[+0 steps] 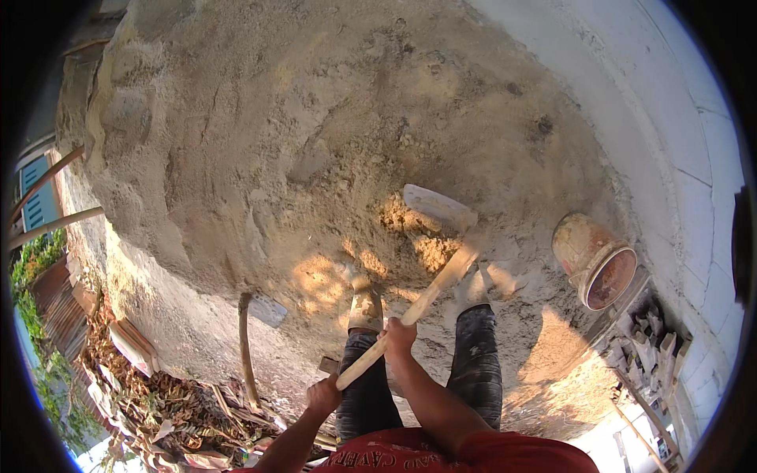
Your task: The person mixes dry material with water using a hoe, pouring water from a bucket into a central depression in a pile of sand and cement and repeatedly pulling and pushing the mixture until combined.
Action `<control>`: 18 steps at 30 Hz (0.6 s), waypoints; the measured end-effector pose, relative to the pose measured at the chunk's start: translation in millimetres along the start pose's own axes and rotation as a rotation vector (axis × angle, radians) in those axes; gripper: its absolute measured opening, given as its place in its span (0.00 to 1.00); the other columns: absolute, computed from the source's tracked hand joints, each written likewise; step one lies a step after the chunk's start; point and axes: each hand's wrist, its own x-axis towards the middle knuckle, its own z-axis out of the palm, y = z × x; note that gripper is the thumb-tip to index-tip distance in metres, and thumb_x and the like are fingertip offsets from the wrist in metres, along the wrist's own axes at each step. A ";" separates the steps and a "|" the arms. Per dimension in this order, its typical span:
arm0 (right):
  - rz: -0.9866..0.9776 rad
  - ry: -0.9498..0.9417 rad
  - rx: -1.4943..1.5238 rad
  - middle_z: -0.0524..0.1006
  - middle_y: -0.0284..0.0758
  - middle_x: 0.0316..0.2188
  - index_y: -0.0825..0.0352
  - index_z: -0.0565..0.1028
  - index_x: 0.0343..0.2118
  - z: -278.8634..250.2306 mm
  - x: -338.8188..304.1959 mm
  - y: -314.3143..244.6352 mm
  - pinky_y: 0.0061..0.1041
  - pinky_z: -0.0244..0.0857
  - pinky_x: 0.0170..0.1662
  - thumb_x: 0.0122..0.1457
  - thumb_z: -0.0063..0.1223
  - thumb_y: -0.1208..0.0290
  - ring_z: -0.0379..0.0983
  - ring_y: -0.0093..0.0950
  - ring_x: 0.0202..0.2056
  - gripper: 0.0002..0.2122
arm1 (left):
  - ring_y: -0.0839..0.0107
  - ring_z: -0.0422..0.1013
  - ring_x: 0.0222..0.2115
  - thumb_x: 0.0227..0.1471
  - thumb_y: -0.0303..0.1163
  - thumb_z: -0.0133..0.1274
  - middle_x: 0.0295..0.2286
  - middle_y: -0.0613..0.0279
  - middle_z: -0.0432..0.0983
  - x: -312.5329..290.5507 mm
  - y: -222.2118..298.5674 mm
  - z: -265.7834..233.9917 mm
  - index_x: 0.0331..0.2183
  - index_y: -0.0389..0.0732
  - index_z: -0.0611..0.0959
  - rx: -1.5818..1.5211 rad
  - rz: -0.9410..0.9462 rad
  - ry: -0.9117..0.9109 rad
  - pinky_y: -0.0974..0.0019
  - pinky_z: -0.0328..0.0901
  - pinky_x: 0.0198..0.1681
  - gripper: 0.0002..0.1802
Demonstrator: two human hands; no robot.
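Observation:
I hold a hoe by its pale wooden handle (pixel 430 296), which slants up to the right across my legs. My left hand (pixel 323 394) is wrapped round the handle's lower end. Farther up, my right hand (pixel 400 337) is closed round it too. The hoe's pale, dirt-coated blade (pixel 440 208) rests on or just over loose sandy soil (pixel 402 217) ahead of my feet; whether it touches cannot be told. My feet stand apart in the soil, with the blade's end of the handle near my right foot.
A dirty bucket (pixel 572 240) lies tipped to the right, by a pale wall (pixel 662 150). Broken pieces (pixel 650 339) are heaped below it. A second hoe (pixel 248 347) lies at the left, near dry leaves (pixel 169 402). Two poles (pixel 59 226) jut in at the far left.

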 end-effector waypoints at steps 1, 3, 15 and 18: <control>-0.075 0.002 0.048 0.67 0.32 0.20 0.61 0.65 0.35 15.9 13.3 -29.8 0.33 0.64 0.18 0.56 0.52 0.77 0.64 0.27 0.14 0.08 | 0.42 0.78 0.33 0.52 0.32 0.52 0.31 0.45 0.81 27.7 19.8 1.1 0.39 0.46 0.76 -0.031 0.027 0.080 0.40 0.71 0.40 0.10; -0.264 -0.066 -0.039 0.66 0.31 0.19 0.64 0.66 0.35 44.3 91.6 -101.1 0.30 0.63 0.18 0.57 0.53 0.75 0.63 0.25 0.15 0.07 | 0.43 0.79 0.33 0.52 0.32 0.53 0.30 0.46 0.81 91.5 78.2 -11.0 0.43 0.47 0.76 -0.065 0.112 0.223 0.41 0.72 0.39 0.14; -0.394 0.210 -0.588 0.76 0.44 0.23 0.75 0.70 0.45 39.1 206.6 -132.8 0.36 0.72 0.26 0.57 0.55 0.71 0.77 0.38 0.26 0.17 | 0.38 0.77 0.37 0.50 0.31 0.52 0.33 0.35 0.79 117.4 131.5 -26.5 0.40 0.37 0.75 -0.275 0.231 0.119 0.41 0.70 0.43 0.14; -0.254 0.059 -0.398 0.72 0.40 0.24 0.69 0.65 0.45 -8.8 143.4 -23.4 0.36 0.68 0.23 0.57 0.54 0.74 0.71 0.34 0.22 0.14 | 0.40 0.78 0.36 0.54 0.34 0.50 0.32 0.39 0.80 35.8 48.5 -35.0 0.41 0.41 0.76 -0.136 0.138 -0.047 0.42 0.72 0.41 0.13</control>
